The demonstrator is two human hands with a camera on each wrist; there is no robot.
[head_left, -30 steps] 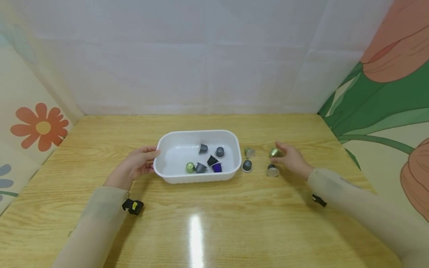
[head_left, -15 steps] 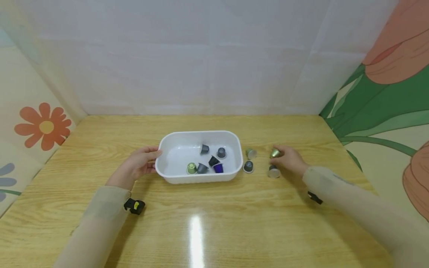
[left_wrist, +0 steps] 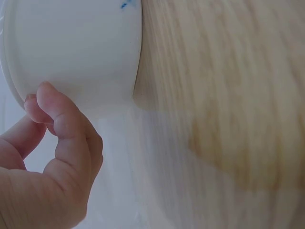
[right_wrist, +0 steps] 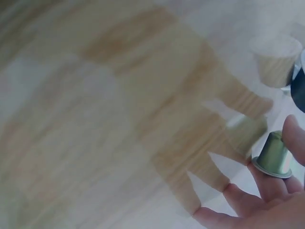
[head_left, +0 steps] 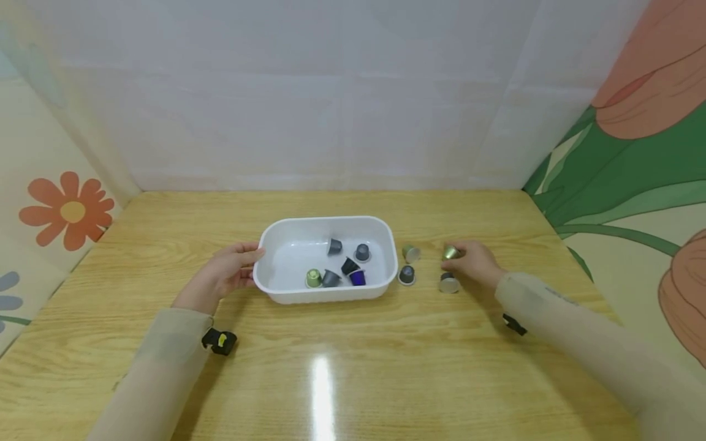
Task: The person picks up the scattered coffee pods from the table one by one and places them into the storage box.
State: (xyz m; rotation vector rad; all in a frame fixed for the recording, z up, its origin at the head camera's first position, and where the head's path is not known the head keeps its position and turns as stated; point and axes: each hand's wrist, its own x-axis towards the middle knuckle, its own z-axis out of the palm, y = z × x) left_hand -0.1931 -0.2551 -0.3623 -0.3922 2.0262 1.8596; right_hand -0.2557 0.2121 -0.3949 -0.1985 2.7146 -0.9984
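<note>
My left hand [head_left: 219,274] pinches the left end of a white plastic tub [head_left: 325,296], thumb over the rim and fingers against the outer wall. Farther right, my right hand [head_left: 474,263] holds a green coffee capsule [head_left: 450,252] close over the table. In the right wrist view this green capsule [right_wrist: 274,156] has its flanged end down, with the thumb at its narrow end and fingers under the rim. A dark capsule with a pale lid [head_left: 449,283] lies just in front of that hand.
Several capsules lie in the tub, among them a light green one [head_left: 314,278] and a purple one [head_left: 357,277]. Between tub and right hand are a tipped pale green capsule [head_left: 410,253] and an upright dark grey one [head_left: 407,274]. A white cloth [head_left: 331,122] hangs behind the table.
My right hand has drawn slightly to the left and nearer, its fingers closing in around the green coffee capsule. The left hand keeps its hold on the tub, which has stayed put.
</note>
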